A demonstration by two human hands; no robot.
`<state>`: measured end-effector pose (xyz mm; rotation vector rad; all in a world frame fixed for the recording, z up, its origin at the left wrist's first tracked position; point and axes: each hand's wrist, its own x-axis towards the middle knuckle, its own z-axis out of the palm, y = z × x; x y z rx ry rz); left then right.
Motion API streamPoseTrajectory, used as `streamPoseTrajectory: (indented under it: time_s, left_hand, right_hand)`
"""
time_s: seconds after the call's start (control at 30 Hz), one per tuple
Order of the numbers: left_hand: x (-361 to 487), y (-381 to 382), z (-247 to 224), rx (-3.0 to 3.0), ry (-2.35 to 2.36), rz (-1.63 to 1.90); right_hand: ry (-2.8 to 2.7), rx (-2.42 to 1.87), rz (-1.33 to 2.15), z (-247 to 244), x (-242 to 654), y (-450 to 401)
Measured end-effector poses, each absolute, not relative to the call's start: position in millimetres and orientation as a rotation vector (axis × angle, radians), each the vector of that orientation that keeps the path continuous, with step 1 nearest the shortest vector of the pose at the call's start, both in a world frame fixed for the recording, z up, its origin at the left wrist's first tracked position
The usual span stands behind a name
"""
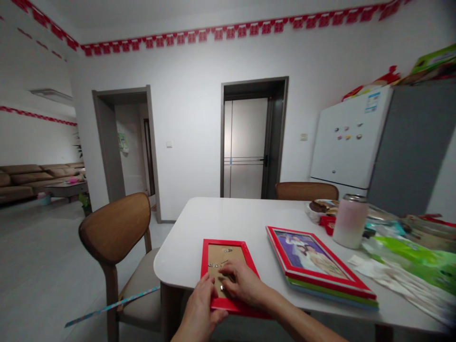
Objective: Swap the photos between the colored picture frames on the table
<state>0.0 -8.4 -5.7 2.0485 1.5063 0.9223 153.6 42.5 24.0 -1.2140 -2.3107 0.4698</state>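
Note:
A red frame (252,263) lies back side up at the near edge of the white table, with a brown backing board (217,251) and small metal fittings on it. My left hand (204,304) grips the frame's lower left corner, thumb along the bottom edge. Over the board, my right hand (240,282) has its fingers bent and pressed together near the fittings; what they hold, if anything, is too small to name. Right of it, a red picture frame (309,256) with a photo rests on a stack of other frames.
On the table's (213,213) right side stand a pink and white bottle (351,221), a green package (420,259) and white cloth or paper (395,280). Wooden chairs are at the left (119,228) and far side (307,191). A fridge (349,137) stands behind.

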Motion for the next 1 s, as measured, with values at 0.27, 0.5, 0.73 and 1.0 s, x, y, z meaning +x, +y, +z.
streamPoseTrajectory:
  time_s: [0.27,0.5,0.73,1.0]
  left_hand:
    - [-0.5,-9.7,-4.3,2.069,1.456,0.945]
    - [-0.2,-10.0,-4.3,2.041,1.513,0.884]
    - [1.4,-10.6,-1.0,2.042,1.508,0.890]
    - [11.3,-7.3,2.2,2.002,1.496,0.898]
  right_hand:
    - [-2.245,-1.432,0.252,13.5,111.1,83.9]
    - [-2.287,-1.520,0.247,28.2,148.1,90.1]
    - [-2.350,-1.656,0.208,31.2,197.7,86.8]
    - [-2.237,-1.587,0.172,27.8,195.3,54.1]
